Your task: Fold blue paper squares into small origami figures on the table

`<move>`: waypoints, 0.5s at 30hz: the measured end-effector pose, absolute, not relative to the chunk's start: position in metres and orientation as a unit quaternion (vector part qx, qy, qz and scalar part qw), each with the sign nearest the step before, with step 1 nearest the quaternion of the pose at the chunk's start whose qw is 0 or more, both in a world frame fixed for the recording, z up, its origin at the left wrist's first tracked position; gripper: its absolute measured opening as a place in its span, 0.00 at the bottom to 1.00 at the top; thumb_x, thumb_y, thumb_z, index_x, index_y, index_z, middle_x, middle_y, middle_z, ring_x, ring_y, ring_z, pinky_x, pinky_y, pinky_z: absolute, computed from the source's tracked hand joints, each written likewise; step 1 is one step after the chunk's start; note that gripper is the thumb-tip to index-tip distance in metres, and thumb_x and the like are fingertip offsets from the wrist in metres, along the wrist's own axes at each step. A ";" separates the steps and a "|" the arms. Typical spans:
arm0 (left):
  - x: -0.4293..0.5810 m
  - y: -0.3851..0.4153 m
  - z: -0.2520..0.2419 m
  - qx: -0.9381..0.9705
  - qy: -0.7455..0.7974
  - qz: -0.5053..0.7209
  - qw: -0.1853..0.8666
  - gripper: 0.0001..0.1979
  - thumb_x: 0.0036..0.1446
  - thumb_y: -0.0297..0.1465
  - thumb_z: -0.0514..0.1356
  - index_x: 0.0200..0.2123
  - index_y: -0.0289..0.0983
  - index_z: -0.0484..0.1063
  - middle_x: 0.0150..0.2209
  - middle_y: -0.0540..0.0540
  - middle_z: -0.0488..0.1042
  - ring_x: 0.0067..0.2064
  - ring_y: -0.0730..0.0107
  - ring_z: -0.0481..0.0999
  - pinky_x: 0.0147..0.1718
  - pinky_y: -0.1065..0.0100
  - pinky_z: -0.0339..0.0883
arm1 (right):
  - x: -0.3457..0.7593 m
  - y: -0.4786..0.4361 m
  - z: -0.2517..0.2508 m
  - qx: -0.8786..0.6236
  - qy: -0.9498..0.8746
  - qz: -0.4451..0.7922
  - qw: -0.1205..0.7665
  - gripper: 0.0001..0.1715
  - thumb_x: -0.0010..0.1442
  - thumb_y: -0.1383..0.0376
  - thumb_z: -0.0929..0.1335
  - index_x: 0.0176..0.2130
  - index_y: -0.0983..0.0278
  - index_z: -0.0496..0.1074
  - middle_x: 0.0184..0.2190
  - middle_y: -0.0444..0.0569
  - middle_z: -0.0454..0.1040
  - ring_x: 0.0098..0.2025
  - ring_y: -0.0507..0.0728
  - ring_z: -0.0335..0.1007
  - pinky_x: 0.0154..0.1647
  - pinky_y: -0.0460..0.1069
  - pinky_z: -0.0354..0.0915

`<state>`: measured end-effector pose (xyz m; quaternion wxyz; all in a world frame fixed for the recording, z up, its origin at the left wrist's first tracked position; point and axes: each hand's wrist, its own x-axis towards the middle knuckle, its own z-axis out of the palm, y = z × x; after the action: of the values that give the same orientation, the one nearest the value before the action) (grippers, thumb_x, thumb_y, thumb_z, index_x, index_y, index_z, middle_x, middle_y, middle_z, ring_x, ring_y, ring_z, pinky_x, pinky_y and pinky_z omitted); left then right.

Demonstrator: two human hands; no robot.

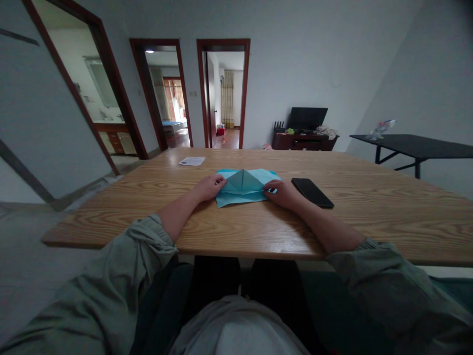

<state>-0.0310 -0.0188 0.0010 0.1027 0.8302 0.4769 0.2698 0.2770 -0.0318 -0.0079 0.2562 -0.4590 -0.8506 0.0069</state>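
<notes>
Folded pale-blue paper sheet (244, 186) lies approx. ctr of long light-oak wood table (369, 219), nearer the person's edge, w/ triangular peak pointing twd far edge. L hand (209, 188): fingers (220, 181) together, on sheet's L side. R hand (283, 194): fingers (269, 187) together, on sheet's R side. Pinch on paper by either hand: cannot tell. Flat black smartphone (312, 193) lies just beside R hand, twd table's R end. Small white printed paper slip (191, 160) lies near far edge, L of sheet. Black side table w/ dark metal legs (417, 144) stands beyond R end.
</notes>
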 end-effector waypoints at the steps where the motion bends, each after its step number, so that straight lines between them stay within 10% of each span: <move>1: -0.031 -0.018 0.000 0.825 0.475 0.283 0.120 0.14 0.59 0.41 0.51 0.37 0.37 0.69 0.33 0.47 0.73 0.32 0.69 0.70 0.33 0.68 0.63 | 0.278 -0.031 -0.008 -0.460 -0.851 0.005 0.253 0.11 0.56 0.62 0.66 0.37 0.61 0.77 0.37 0.48 0.76 0.35 0.55 0.71 0.42 0.49 0.65; 15: -0.040 -0.020 0.002 0.823 0.492 0.242 0.151 0.20 0.44 0.42 0.64 0.39 0.37 0.71 0.35 0.45 0.75 0.37 0.65 0.74 0.36 0.67 0.67 | 0.283 -0.033 -0.004 -0.541 -0.810 0.045 0.222 0.17 0.58 0.55 0.65 0.37 0.62 0.78 0.31 0.48 0.78 0.29 0.55 0.70 0.33 0.48 0.64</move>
<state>-0.0401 -0.0200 0.0023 0.1508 0.8228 0.4916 0.2420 0.2827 -0.0330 -0.0042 0.2224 -0.5408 -0.8099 0.0455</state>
